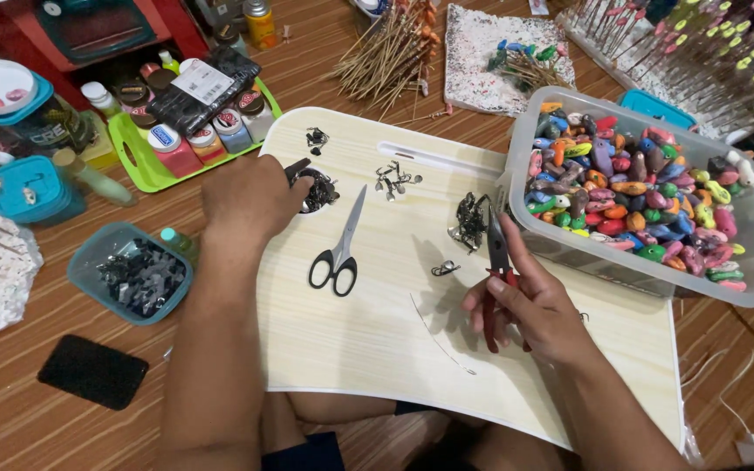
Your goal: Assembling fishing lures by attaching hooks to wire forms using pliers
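Gripping red pliers (496, 262) in right hand (530, 305), left hand (250, 201) closed over clips cup (318, 190)

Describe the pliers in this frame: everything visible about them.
The pliers are slim, with dark metal jaws tapering to a point and red-covered handles. The right hand grips the handles, fingers wrapped over them, so only parts of the red show. The tool points away from the person, tip near the wall of the clear bin of coloured beads. It sits over the pale wood-look board, right of the scissors. Whether the jaws pinch anything cannot be told.
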